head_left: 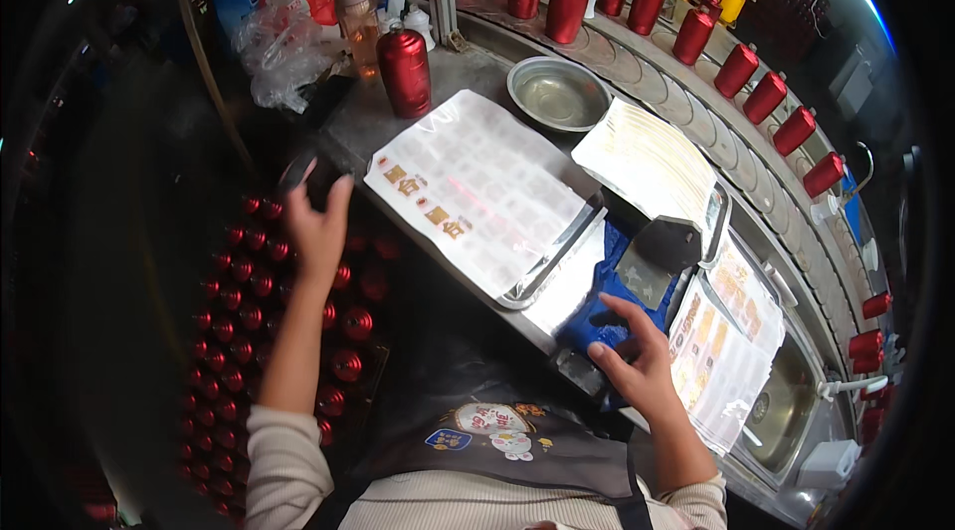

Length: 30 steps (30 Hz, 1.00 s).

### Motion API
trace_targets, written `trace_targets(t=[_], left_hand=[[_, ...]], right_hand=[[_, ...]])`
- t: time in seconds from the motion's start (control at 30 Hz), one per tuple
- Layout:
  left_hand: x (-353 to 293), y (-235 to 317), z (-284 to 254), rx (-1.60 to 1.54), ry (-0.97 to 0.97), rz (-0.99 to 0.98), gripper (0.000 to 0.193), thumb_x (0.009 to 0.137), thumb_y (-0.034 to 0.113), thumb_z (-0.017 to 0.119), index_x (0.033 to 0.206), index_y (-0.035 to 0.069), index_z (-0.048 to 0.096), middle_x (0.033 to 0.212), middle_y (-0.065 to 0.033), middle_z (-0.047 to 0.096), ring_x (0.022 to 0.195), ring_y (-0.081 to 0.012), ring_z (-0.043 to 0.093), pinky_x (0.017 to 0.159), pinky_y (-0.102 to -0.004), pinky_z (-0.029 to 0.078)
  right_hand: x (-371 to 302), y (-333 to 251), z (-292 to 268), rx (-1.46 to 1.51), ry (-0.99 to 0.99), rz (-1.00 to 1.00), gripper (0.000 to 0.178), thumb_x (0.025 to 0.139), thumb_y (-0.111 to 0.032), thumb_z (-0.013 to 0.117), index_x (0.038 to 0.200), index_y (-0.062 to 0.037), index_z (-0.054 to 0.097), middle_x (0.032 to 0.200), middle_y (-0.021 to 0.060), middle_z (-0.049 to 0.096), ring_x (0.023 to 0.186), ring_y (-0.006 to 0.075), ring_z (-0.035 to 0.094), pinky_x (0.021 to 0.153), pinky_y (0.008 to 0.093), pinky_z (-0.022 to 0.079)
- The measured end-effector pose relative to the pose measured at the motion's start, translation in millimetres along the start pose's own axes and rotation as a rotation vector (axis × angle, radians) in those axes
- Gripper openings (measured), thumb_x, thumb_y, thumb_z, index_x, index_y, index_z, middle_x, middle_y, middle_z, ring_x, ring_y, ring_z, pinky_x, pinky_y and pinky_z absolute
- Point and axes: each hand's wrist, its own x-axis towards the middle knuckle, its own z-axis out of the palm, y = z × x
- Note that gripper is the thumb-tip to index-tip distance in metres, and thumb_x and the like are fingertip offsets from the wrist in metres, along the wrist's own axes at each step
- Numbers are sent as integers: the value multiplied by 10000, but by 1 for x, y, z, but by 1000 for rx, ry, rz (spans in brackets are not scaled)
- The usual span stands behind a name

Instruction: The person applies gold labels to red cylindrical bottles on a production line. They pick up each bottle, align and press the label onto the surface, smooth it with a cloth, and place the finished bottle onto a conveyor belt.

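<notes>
My left hand [316, 223] is off the table's left edge, thumb and fingers apart. Something dark covers or sits at its fingertips; what it is I cannot make out. My right hand [645, 363] hovers by a crumpled blue cloth [589, 323], fingers spread and curved; whether it touches the cloth I cannot tell. Between the hands a white sheet of printed decals [477, 182] lies over a metal tray [537, 283]. Beyond it a glossy red bottle [405, 74] stands upright. A dark flat scraper-like piece [668, 243] rests near the blue cloth.
A metal bowl [559, 94] sits behind the decals, beside a stack of pale sheets [647, 154]. More printed sheets [718, 356] lie by a sink [781, 411]. Red bottles [567, 8] line a curved conveyor [657, 82]. Several red bottles [346, 365] stand low at left.
</notes>
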Motion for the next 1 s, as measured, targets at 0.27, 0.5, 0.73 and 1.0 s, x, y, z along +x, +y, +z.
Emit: trace_targets(t=[0.27,0.5,0.73,1.0], left_hand=[[174,-62,185,286,20,-25,899,582,452,928,1234,-4,511,1318,-306,501,1229,-488,483,1043,-505,424],[160,0,161,143,59,132,640,684,330,906,1108,-16,576,1091,-204,639,998,-344,629,911,-439,500],[49,198,128,-631,-755,-349,518,788,237,858,1151,18,561,1034,-67,658,904,-116,639,815,-282,537],[-33,245,183,-895,-1562,-664,747,806,375,842,1339,20,456,1188,-94,612,1131,-188,600,1012,-343,473]], right_hand=[[-31,62,-31,235,471,122,575,803,-37,719,1357,-14,562,1163,94,643,658,16,499,577,167,399],[-28,95,-40,277,595,131,537,822,2,685,1348,-14,575,1125,78,653,636,16,487,565,155,387],[29,59,-20,-468,432,-494,799,747,-206,831,1466,-120,493,923,159,579,614,281,552,535,368,479],[-20,96,0,80,323,-395,1255,670,-197,932,1598,-78,95,1319,210,548,1041,320,670,841,393,577]])
